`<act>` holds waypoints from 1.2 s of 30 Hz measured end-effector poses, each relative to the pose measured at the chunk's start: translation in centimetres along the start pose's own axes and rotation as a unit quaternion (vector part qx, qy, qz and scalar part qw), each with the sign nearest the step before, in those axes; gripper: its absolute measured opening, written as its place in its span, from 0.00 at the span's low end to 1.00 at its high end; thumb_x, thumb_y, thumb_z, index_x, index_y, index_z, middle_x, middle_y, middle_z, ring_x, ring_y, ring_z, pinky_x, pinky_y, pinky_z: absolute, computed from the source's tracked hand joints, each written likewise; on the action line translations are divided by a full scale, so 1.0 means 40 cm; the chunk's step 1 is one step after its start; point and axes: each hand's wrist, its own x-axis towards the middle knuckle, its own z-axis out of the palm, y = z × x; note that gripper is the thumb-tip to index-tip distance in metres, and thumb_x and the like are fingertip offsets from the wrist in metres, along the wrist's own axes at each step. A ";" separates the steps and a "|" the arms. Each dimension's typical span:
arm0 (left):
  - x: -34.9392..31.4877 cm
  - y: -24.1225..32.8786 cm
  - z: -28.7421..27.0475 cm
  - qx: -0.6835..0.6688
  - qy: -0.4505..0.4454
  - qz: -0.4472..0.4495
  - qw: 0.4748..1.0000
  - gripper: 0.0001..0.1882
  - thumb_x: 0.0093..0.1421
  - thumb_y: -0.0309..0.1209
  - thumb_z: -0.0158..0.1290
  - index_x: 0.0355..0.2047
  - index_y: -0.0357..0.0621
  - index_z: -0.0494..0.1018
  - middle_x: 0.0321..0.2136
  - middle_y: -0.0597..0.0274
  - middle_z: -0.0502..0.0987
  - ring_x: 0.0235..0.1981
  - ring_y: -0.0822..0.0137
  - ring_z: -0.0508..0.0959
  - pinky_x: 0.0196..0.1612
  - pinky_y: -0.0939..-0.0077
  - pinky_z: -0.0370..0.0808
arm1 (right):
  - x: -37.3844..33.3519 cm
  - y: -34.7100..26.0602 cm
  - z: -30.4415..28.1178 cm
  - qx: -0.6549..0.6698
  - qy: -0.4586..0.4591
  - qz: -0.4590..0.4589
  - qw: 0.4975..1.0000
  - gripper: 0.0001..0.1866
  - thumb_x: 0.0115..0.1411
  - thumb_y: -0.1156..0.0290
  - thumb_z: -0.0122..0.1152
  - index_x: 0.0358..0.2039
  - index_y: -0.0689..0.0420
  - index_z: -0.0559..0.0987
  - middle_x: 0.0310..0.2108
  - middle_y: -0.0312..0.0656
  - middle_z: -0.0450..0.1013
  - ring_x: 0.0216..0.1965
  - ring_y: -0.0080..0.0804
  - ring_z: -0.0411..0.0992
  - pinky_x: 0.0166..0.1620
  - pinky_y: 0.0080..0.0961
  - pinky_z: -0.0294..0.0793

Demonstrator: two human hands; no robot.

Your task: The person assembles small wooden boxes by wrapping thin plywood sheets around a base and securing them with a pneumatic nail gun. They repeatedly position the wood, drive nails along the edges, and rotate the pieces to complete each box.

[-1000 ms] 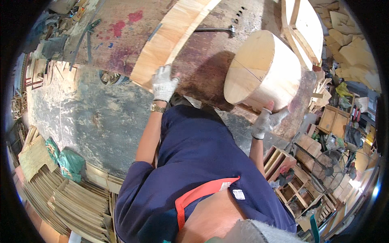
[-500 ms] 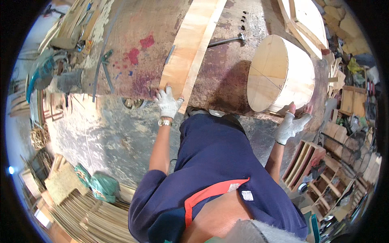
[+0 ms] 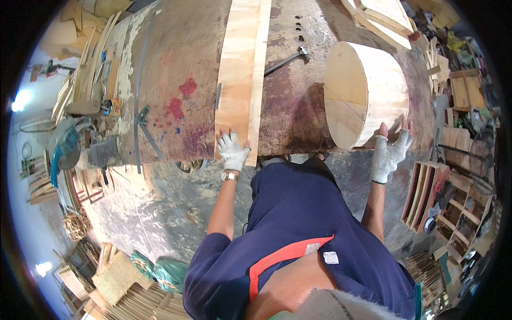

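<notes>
A long, pale wooden board (image 3: 237, 64) runs away from me across the worn workbench. My left hand (image 3: 232, 151), in a grey-white glove with bare fingertips, lies on the board's near end with its fingers spread. To the right, a round drum-shaped wooden piece (image 3: 381, 90) rests on its side, its flat face toward the left. My right hand (image 3: 391, 154), gloved the same way, is open at the drum's near lower side, thumb and fingers apart. Its fingertips appear to touch the wood. Between board and drum lies a hammer (image 3: 287, 60).
A dark slim object (image 3: 218, 96) lies along the board's left edge. Green-handled tool (image 3: 143, 116) and a long dark strip (image 3: 140, 85) are on the bench's left part. More wooden frames (image 3: 376, 18) stand at the far right. A slatted wooden crate (image 3: 424, 194) is on the floor right.
The view has turned, so the board now runs straighter up the picture. My left hand stays on the board's end; my right hand stays by the drum, its fingertips slightly higher against it.
</notes>
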 end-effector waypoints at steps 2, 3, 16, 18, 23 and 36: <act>0.013 -0.013 -0.014 -0.031 -0.005 0.027 0.999 0.46 0.61 0.54 0.59 0.72 0.43 0.61 0.70 0.31 0.63 0.71 0.31 0.62 0.70 0.43 0.63 | -0.001 -0.015 -0.002 -0.055 0.045 -0.068 0.995 0.23 0.59 0.72 0.75 0.56 0.55 0.85 0.60 0.54 0.71 0.63 0.50 0.69 0.61 0.41 0.72; 0.015 -0.018 -0.028 -0.044 -0.016 0.036 0.998 0.44 0.61 0.52 0.59 0.72 0.43 0.61 0.69 0.30 0.63 0.71 0.31 0.62 0.71 0.45 0.63 | -0.004 -0.025 -0.005 -0.059 0.038 -0.069 0.995 0.22 0.59 0.73 0.75 0.55 0.55 0.85 0.59 0.54 0.72 0.62 0.49 0.70 0.60 0.41 0.73; -0.046 -0.021 -0.450 -0.250 0.158 0.107 0.949 0.34 0.63 0.17 0.51 0.70 0.51 0.69 0.39 0.48 0.84 0.27 0.56 0.81 0.35 0.65 0.79 | 0.001 -0.033 -0.034 0.033 -0.073 -0.191 0.978 0.25 0.61 0.72 0.70 0.59 0.57 0.81 0.62 0.48 0.75 0.67 0.48 0.69 0.67 0.43 0.70; -0.080 0.047 -0.459 -0.470 0.119 0.086 0.870 0.32 0.67 0.19 0.51 0.72 0.44 0.64 0.45 0.57 0.81 0.38 0.65 0.78 0.46 0.72 0.75 | 0.005 -0.019 -0.036 0.060 -0.094 -0.195 0.974 0.25 0.63 0.69 0.69 0.61 0.57 0.79 0.64 0.49 0.74 0.72 0.50 0.64 0.70 0.44 0.66; -0.179 0.280 -0.395 -0.765 0.091 -0.008 0.637 0.39 0.69 0.22 0.56 0.76 0.36 0.52 0.61 0.63 0.72 0.57 0.70 0.71 0.64 0.77 0.68 | 0.021 0.041 -0.061 0.186 -0.194 -0.217 0.938 0.22 0.71 0.60 0.59 0.59 0.61 0.79 0.67 0.51 0.71 0.76 0.52 0.58 0.72 0.47 0.61; -0.558 0.602 -0.286 -0.767 -0.116 0.089 0.625 0.49 0.58 0.19 0.63 0.75 0.39 0.48 0.59 0.52 0.75 0.59 0.60 0.76 0.62 0.64 0.76 | 0.089 0.096 -0.113 0.120 -0.460 -0.237 0.847 0.34 0.74 0.37 0.41 0.52 0.52 0.85 0.81 0.51 0.43 0.81 0.57 0.32 0.78 0.60 0.31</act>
